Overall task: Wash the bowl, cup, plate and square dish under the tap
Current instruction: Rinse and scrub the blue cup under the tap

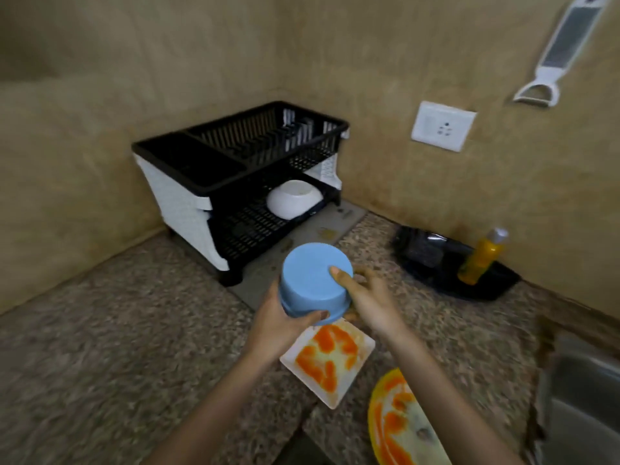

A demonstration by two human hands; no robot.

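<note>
Above the speckled stone bench (117, 330) we hold a blue cup (313, 283) upside down, its flat base turned up toward the camera. Our left hand (285, 322) wraps the lower rim from the left and underneath, fingers clenched around it. Our right hand (365, 297) meets the cup from the right, with the thumb pressed on the upturned base and the other fingers spread loosely behind the wall, so both hands grasp the cup.

Just below the cup, a white square dish (330, 360) lies flat on the bench, smeared with orange residue. Near it, toward the lower right and partly covered by our right forearm, sits a yellow plate (399, 427) with the same orange streaks. At the right edge we see the steel rim of a sink (583, 391); the tap does not show.

Farther back in the corner stands a black and white two-tier dish rack (235, 182). A white bowl (293, 199) rests upside down and tilted on its lower shelf. The upper shelf holds nothing we can make out.

Against the right wall a dark tray (483, 286) carries a yellow bottle (481, 258) and a dark jar (421, 246) lying on its side. On that wall hang a white socket plate (443, 125) and a white grater (563, 48).
</note>
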